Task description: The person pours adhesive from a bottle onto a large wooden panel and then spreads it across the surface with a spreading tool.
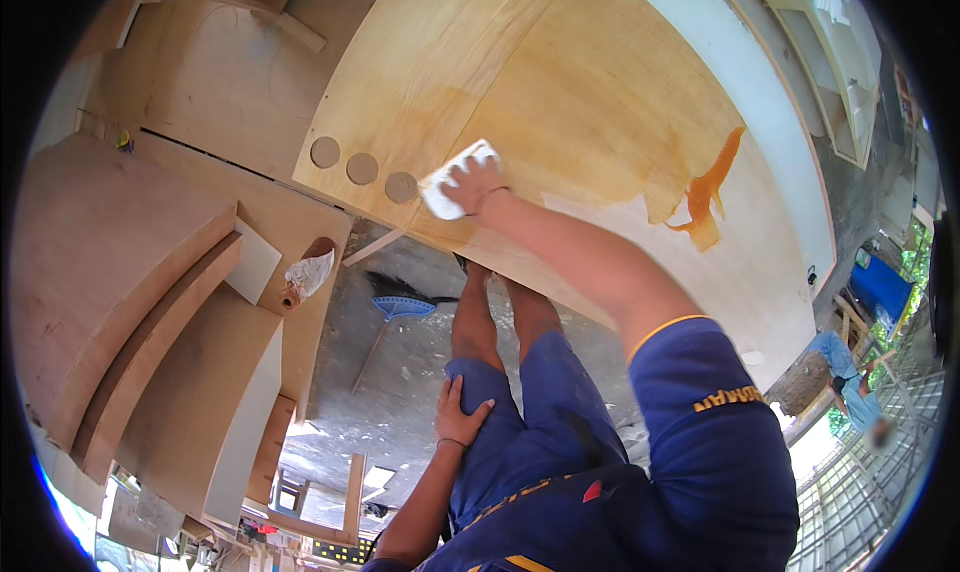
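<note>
Under my right hand (474,186) is a white flat rectangular piece (437,198), pressed against the plywood sheet (560,82) near its front edge. Whether it is a folded cloth or a stiff spreader, I cannot tell. My fingers curl over its edge. To the right, a thick orange-brown puddle (708,192) lies on the sheet, on a paler area. Around the hand and beyond it, the wood is tinted yellow-brown and looks wet. My left hand (461,412) rests on my thigh with its thumb apart from the fingers, holding nothing.
Three round discs (362,169) lie along the sheet's left front edge. Further left are a bottle wrapped in plastic (306,274) and curved wooden panels (160,342). A blue broom (402,307) lies on the concrete floor. Another person (850,382) is at the far right.
</note>
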A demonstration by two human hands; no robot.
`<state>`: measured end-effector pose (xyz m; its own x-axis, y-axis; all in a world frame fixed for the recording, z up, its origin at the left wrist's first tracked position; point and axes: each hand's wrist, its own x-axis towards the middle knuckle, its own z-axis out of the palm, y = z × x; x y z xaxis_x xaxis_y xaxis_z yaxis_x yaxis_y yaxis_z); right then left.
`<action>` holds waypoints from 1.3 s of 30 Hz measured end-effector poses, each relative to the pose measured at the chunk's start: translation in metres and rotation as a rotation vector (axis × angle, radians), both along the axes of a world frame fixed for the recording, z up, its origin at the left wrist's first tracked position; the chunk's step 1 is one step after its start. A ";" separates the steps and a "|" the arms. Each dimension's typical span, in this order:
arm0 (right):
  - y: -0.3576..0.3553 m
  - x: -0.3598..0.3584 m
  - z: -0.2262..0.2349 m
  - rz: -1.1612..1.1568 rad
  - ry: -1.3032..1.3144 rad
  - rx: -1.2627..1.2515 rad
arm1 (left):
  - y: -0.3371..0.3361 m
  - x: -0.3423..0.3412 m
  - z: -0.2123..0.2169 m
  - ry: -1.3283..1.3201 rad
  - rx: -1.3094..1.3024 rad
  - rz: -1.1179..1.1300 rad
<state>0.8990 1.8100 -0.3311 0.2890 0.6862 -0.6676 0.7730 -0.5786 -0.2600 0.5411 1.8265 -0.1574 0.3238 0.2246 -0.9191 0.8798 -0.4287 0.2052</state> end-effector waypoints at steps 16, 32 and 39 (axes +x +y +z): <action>-0.031 -0.124 0.028 -0.327 -0.021 -0.070 | 0.006 -0.005 0.000 0.012 -0.055 0.009; -0.128 -0.114 0.005 -0.366 -0.028 -0.203 | 0.021 -0.008 -0.003 -0.019 -0.042 -0.048; -0.021 0.020 0.048 -0.187 -0.177 0.196 | 0.019 -0.013 -0.006 -0.071 -0.067 0.001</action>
